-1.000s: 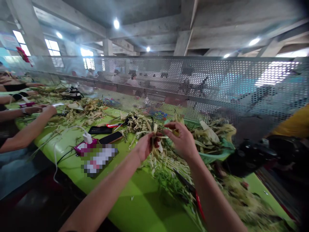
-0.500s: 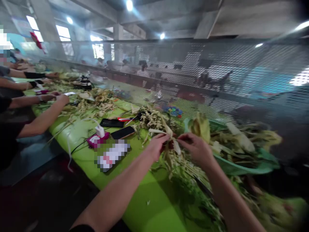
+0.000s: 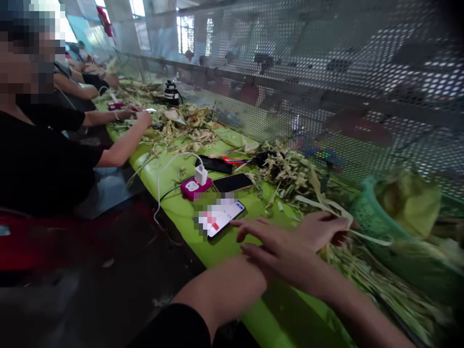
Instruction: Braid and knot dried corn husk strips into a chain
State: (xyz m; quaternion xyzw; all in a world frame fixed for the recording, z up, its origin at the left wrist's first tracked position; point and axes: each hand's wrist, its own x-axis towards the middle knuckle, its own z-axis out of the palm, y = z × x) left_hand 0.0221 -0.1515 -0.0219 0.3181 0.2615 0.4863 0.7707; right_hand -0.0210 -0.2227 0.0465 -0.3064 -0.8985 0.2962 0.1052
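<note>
My right hand (image 3: 270, 241) reaches across my left forearm, its fingers apart and holding nothing. Its fingertips are close to the lower right edge of a lit phone (image 3: 229, 218) lying on the green tabletop (image 3: 206, 249); I cannot tell whether they touch. Beyond it, my left hand (image 3: 322, 227) is closed on pale dried corn husk strips (image 3: 335, 208), whose ends stick out on both sides. Part of the left wrist is hidden behind my right hand. A heap of husk scraps (image 3: 284, 169) lies just past my left hand.
A dark phone (image 3: 232, 182), a black case (image 3: 213, 164) and red-handled scissors (image 3: 234, 161) lie behind the lit phone. A magenta power strip (image 3: 195, 187) holds a white charger (image 3: 200, 175). At right stands a green basket (image 3: 366, 208) of husks. A co-worker's arm (image 3: 125, 145) is at left.
My right hand has let go of the husk and swung left over my left forearm toward the lit phone. My left hand still grips the strips. The view has turned down and left.
</note>
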